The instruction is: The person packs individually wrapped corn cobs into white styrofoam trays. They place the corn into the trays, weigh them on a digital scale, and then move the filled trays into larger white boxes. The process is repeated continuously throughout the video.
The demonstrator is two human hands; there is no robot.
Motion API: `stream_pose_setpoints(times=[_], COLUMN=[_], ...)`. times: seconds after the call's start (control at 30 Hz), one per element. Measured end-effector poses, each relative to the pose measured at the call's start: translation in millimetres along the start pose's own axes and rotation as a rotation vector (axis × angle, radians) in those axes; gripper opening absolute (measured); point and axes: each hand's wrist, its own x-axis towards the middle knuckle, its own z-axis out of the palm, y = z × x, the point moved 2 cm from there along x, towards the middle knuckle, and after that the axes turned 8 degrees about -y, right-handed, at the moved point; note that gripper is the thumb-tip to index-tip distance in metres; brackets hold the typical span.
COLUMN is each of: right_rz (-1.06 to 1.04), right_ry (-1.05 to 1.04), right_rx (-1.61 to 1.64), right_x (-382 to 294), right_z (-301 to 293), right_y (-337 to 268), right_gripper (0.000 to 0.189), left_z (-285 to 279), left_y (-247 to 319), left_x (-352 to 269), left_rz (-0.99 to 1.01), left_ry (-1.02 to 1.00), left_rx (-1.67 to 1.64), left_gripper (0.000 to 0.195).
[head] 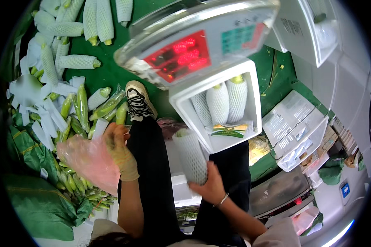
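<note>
My right hand (pixel 208 185) holds an ear of corn in a white foam net sleeve (pixel 190 156), tilted beside the near left corner of a white foam box (pixel 256 102). Inside the box lie three sleeved ears (pixel 218 103) and a printed packet (pixel 230 130). My left hand (pixel 120 151), in a thin stained glove, hovers by a pink plastic bag (pixel 91 163); its fingers are curled and blurred, so a grip cannot be made out. Close to its fingertips are an empty-looking foam sleeve (pixel 99 128) and unsleeved green ears (pixel 82 106).
A digital scale's lit red display (pixel 185 55) overhangs the box's far side. Sleeved ears (pixel 97 21) lie on the green floor at far left, near loose foam sleeves (pixel 51 112). A green sack (pixel 40 207) sits at near left, a white plastic basket (pixel 292 123) at right.
</note>
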Motion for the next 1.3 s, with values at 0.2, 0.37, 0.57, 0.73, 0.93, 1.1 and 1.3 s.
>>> stream_pose_setpoints(times=[0.2, 0.37, 0.57, 0.73, 0.93, 1.1, 1.3], right_rz=[-0.065, -0.021, -0.036, -0.179, -0.192, -0.141, -0.483], right_ry=[0.430, 0.344, 0.272, 0.186, 0.327, 0.202, 0.241], right_rx=[-0.456, -0.236, 0.085, 0.065, -0.310, -0.381, -0.324], right_x=[29.8, -51.5, -65.4, -31.7, 66.0, 131.7, 87.8], right_z=[-60.8, -44.3, -36.8, -48.2, -73.5, -84.3, -121.4], right_y=[29.3, 76.9, 108.7, 103.8, 118.6, 153.2, 131.6], right_gripper=[0.081, 0.063, 0.038, 0.025, 0.017, 0.018, 0.015], left_z=[69.3, 101.0, 129.2, 163.2, 234.9, 279.6, 298.4], left_y=[-17.3, -21.8, -9.9, 9.0, 3.7, -67.8, -54.3], left_x=[-22.9, -55.4, -112.2, -153.3, -135.0, -81.1, -84.0], left_rz=[0.003, 0.156, 0.404, 0.439, 0.683, 0.874, 0.911], left_ry=[-0.168, -0.270, -0.317, -0.400, -0.216, -0.106, 0.181], left_rx=[-0.134, 0.193, 0.553, 0.691, 0.823, 1.036, 0.986], left_gripper=[0.037, 0.040, 0.037, 0.050, 0.059, 0.058, 0.064])
